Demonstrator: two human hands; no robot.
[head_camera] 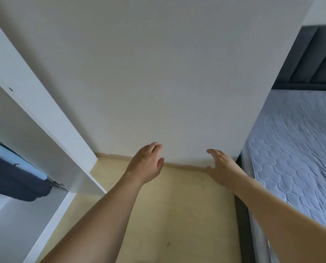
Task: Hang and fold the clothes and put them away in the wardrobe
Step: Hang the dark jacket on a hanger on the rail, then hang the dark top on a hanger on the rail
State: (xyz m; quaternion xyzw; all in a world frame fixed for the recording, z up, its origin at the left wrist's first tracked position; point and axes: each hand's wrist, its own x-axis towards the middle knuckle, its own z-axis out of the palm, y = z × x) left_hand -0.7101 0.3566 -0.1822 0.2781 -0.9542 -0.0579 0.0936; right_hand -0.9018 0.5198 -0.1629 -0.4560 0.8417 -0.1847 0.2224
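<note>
Fingers of left hand (146,164) and right hand (222,166) relaxed, empty, over floor (168,215); hung dark garment (16,179) in wardrobe (44,114) lies left, nearer left hand; mattress (295,149) right.

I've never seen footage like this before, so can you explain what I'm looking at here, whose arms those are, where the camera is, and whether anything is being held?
There is one picture, taken by a wide-angle camera worn on a person's head, looking forward and down. The two bare arms are that person's own. The left hand and right hand reach out towards a plain white wall, fingers relaxed, holding nothing. Below is a pale wooden floor. On the left stands an open white wardrobe with a dark garment hanging inside. On the right is a bed with a bare quilted mattress.
</note>
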